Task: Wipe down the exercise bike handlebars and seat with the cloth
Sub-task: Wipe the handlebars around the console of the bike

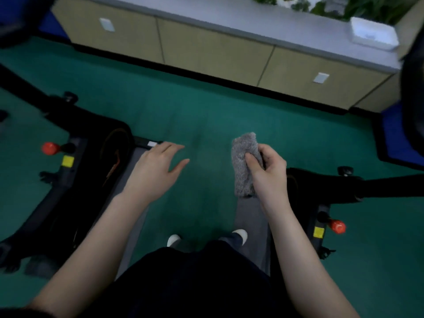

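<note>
My right hand (267,171) grips a folded grey fluffy cloth (243,164), held upright in the air above the green floor. My left hand (156,167) hovers to the left of it with fingers spread and relaxed, holding nothing. A black exercise bike (75,180) with a red knob (50,148) stands at my left. Another black exercise bike (321,187) with a red knob (336,226) stands at my right. No handlebar or seat is plainly visible; dark blurred shapes sit at the upper corners.
A green floor (206,106) lies between the two bikes, with my white shoes (239,235) below. A beige cabinet row (218,49) with a grey top runs along the back. A white tray (374,34) sits on it beside plants (367,5).
</note>
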Demonstrator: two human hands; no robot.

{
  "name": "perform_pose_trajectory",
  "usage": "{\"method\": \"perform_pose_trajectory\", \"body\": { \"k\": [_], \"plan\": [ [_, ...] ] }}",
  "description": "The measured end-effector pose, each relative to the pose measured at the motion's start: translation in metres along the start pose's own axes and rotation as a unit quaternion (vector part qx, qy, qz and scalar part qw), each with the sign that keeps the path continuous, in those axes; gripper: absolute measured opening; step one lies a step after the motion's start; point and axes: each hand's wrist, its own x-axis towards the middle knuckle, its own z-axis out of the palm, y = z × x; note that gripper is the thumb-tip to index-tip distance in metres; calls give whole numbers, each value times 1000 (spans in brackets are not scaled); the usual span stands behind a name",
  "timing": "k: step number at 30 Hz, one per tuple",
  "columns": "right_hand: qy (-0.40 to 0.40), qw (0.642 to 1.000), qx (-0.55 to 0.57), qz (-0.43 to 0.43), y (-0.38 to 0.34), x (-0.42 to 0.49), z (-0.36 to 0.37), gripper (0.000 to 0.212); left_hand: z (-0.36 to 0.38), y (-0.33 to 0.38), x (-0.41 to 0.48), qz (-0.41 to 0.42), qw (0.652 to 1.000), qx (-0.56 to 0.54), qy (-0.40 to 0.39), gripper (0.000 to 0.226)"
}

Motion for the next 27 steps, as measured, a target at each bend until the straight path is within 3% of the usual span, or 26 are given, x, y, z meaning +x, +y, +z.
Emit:
{"method": "perform_pose_trajectory", "body": {
  "k": [9, 13, 27],
  "plan": [
    [-112, 993, -43, -12, -11, -40, 104, 12, -17, -117, -98, -188, 981, -5, -47, 58],
    [-163, 985, -56, -16, -18, -51, 137, 19, -14, -152, -136, -259, 963, -65, -40, 59],
    [-307, 948, -77, -19, -31, -13, 207, 18, 4, -187, -178, -432, 888, -158, 26, 56]
  ]
}}
